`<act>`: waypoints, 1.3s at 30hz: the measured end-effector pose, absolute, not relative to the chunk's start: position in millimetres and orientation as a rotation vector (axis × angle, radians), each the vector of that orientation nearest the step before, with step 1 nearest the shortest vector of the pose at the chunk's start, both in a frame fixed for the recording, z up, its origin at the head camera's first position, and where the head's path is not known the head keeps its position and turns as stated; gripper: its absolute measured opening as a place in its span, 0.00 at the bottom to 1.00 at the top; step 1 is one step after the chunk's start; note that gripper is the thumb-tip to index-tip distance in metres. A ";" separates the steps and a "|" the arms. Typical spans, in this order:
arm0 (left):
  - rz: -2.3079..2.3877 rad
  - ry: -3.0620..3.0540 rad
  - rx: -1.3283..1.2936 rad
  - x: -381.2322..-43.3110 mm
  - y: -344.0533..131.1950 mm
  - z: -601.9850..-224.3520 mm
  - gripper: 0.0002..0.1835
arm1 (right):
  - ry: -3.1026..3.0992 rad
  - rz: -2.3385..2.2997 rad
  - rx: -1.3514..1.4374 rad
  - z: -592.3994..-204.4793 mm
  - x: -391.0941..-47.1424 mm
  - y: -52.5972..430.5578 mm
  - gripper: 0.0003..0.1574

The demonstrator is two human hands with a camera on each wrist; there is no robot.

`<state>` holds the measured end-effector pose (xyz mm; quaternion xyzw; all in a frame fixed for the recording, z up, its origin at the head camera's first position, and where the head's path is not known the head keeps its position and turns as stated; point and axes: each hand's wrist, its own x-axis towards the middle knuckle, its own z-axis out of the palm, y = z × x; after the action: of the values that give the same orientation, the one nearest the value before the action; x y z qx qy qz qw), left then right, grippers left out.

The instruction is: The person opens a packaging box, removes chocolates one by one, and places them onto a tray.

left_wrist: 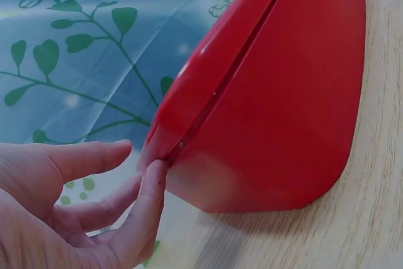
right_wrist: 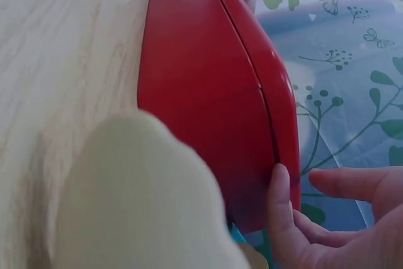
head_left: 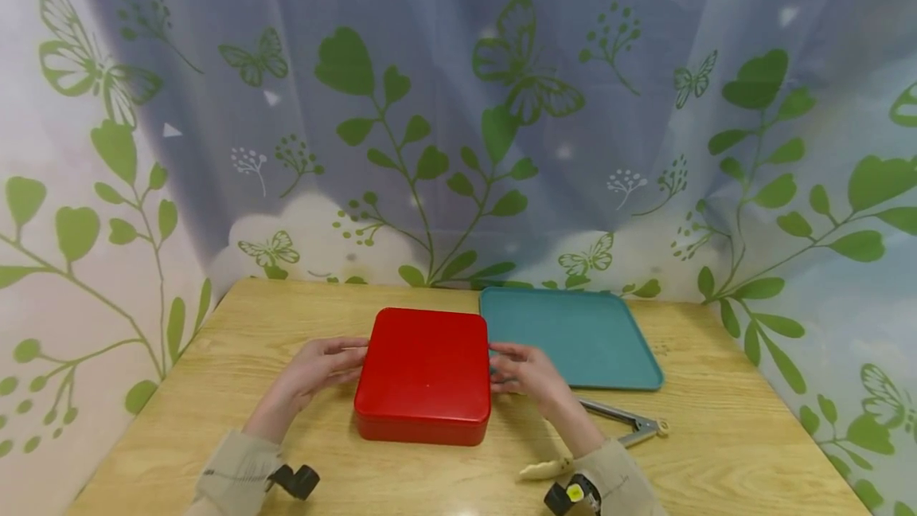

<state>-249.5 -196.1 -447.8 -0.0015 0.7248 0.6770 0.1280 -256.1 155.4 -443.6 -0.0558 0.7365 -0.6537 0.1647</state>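
Left hand (head_left: 318,373) and right hand (head_left: 526,377) flank the red box (left_wrist: 283,105), extended fingers apart and touching the edges of its lid (head_left: 423,365). I see a narrow gap along the seam. Room remains leftward. Glossy and round-cornered, the box rests on the wood-grained table (head_left: 243,317). Rightward, a teal tray (head_left: 566,341) and metal tongs (head_left: 648,425), partly hidden by the forearm, crowd my path; behind hangs a leaf-printed curtain (head_left: 430,102).
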 end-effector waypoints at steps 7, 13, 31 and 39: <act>1.940 2.150 0.021 -246.9 -194.5 -443.5 0.28 | 2.071 -1.899 -0.201 -439.1 -252.4 151.5 0.36; 1.916 2.184 0.048 -244.0 -193.7 -439.1 0.27 | 2.078 -1.903 -0.223 -428.3 -248.8 152.9 0.36; 1.966 2.558 0.352 -245.4 -187.9 -434.7 0.25 | 2.106 -1.964 -0.296 -407.9 -239.8 155.8 0.35; 2.097 2.843 0.531 -243.1 -183.5 -429.0 0.21 | 2.249 -1.974 -0.480 -399.6 -234.7 158.7 0.32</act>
<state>-243.1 -183.5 -429.0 0.1451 0.7775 0.5734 -0.2137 -234.7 158.7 -399.6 -0.1583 0.7410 -0.6503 0.0552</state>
